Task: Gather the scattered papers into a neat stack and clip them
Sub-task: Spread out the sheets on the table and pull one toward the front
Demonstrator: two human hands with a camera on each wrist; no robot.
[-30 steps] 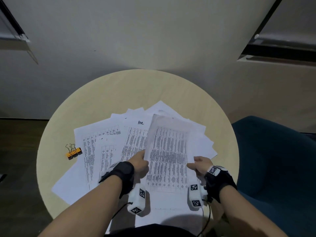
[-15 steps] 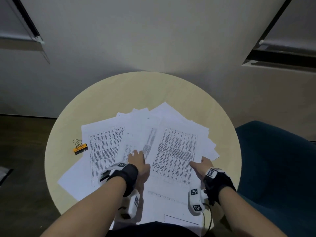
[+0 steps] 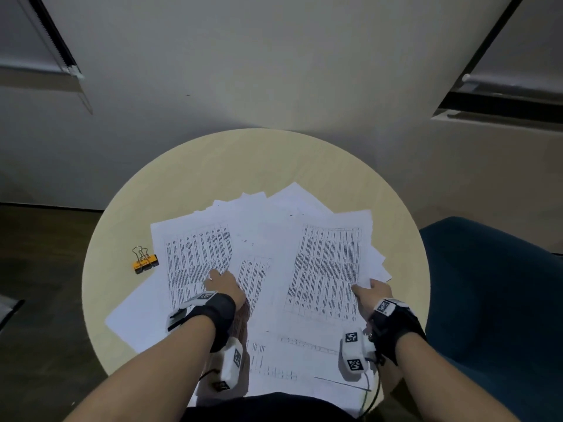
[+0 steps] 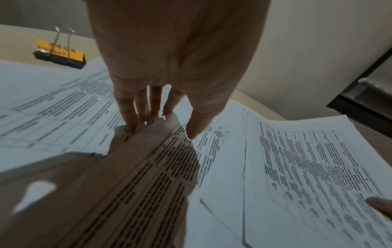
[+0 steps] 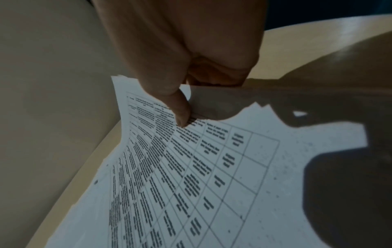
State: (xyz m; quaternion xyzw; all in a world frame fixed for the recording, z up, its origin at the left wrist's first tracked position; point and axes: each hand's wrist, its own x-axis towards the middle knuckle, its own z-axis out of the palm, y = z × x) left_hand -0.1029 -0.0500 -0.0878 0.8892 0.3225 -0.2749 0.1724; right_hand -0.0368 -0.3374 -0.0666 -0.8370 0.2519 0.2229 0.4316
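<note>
Several printed white papers (image 3: 259,239) lie fanned across a round pale table (image 3: 243,159). My left hand (image 3: 224,283) rests on a printed sheet (image 3: 195,260) at the left of the pile, its straight fingertips (image 4: 135,120) pressing down on the paper. My right hand (image 3: 370,292) pinches the right edge of a sheet of dense table text (image 3: 329,269), thumb on top (image 5: 180,110) and fingers curled beneath. That sheet (image 5: 191,167) lies on the right side of the pile. An orange binder clip (image 3: 145,261) with wire handles sits on the bare table left of the papers (image 4: 60,52).
A dark blue upholstered chair (image 3: 493,300) stands right of the table. A pale wall (image 3: 274,71) rises behind it. Dark floor (image 3: 39,269) lies to the left. Some sheets overhang the table's near edge (image 3: 304,388) by my body.
My right hand has carried the dense printed sheet from the middle to the right side of the pile. My left hand let go of it and moved left, down onto another sheet.
</note>
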